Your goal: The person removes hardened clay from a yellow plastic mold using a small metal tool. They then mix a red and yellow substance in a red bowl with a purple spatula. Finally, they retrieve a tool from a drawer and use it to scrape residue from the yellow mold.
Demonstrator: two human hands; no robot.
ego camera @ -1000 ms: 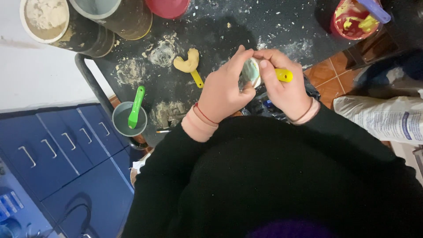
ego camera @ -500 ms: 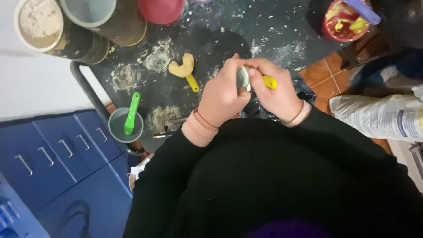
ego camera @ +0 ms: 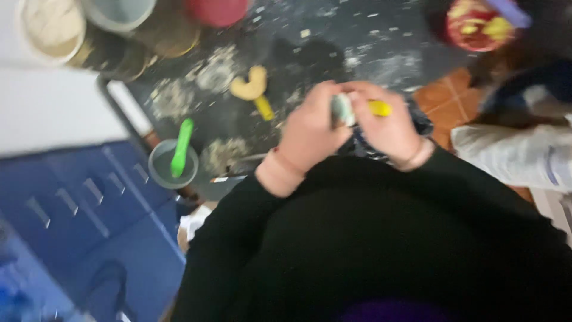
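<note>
Pale green, blurred small object (ego camera: 342, 110) pinched between fingers of your left hand (ego camera: 310, 134) and right hand (ego camera: 390, 128), yellow tool (ego camera: 379, 108) probably in right, over dark floury desk (ego camera: 333, 36).

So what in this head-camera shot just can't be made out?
- The small pale object pinched between left hand and right hand: fingers and blur hide its shape.
- The yellow tool: only a stub shows past the right hand.
- Tub contents at top left: cut by the edge, blurred.
- The red container at top right: too blurred.
</note>
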